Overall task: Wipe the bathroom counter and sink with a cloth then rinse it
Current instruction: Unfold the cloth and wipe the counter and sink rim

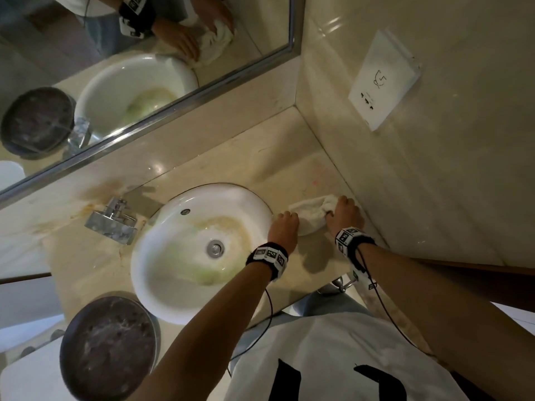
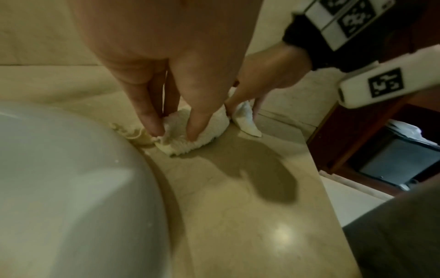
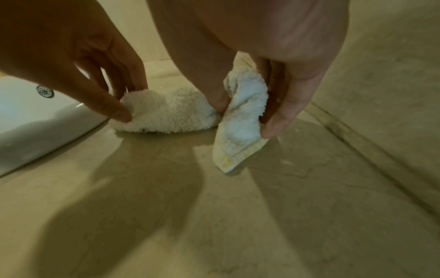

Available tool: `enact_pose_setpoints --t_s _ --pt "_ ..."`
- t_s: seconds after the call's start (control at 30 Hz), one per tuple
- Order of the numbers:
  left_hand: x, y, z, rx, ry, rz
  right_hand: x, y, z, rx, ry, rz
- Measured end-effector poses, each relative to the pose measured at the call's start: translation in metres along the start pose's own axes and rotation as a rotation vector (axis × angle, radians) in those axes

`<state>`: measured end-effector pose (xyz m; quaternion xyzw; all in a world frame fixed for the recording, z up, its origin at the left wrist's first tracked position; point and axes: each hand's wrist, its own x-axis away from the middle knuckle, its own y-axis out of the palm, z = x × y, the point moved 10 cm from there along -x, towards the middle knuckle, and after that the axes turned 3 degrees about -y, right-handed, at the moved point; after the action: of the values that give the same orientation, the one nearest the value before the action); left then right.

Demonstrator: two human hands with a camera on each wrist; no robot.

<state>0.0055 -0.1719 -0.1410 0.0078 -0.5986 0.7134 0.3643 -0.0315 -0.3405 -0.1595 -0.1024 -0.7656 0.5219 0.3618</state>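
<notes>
A white terry cloth (image 1: pixel 309 215) lies bunched on the beige counter (image 1: pixel 260 166), to the right of the white oval sink (image 1: pixel 179 273). My left hand (image 1: pixel 285 219) pinches the cloth's left end beside the sink rim; in the left wrist view its fingertips (image 2: pixel 195 131) press into the cloth (image 2: pixel 207 139). My right hand (image 1: pixel 344 208) grips the right end. In the right wrist view the cloth (image 3: pixel 166 114) is lifted between the thumb and fingers of the right hand (image 3: pixel 245 118), and a corner hangs down. The sink basin shows yellow-green stains around the drain (image 1: pixel 215 248).
A chrome faucet (image 1: pixel 113 221) stands left of the sink. A dark round lid (image 1: pixel 107 345) sits at the front left. The tiled side wall (image 1: pixel 434 183) runs close to my right hand and carries a socket plate (image 1: pixel 382 82). A mirror (image 1: pixel 144 68) backs the counter.
</notes>
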Motion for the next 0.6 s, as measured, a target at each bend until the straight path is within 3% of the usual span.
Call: enact_pose_setpoints --t_s 0.3,0.6 --pt "-0.017 0.006 0.004 0.011 -0.005 -0.03 -0.013 0.005 -0.002 -0.059 0.124 0.026" --pt "-0.039 -0.023 -0.025 -0.009 -0.049 0.071 -0.026 0.005 -0.021 -0.09 0.019 0.032"
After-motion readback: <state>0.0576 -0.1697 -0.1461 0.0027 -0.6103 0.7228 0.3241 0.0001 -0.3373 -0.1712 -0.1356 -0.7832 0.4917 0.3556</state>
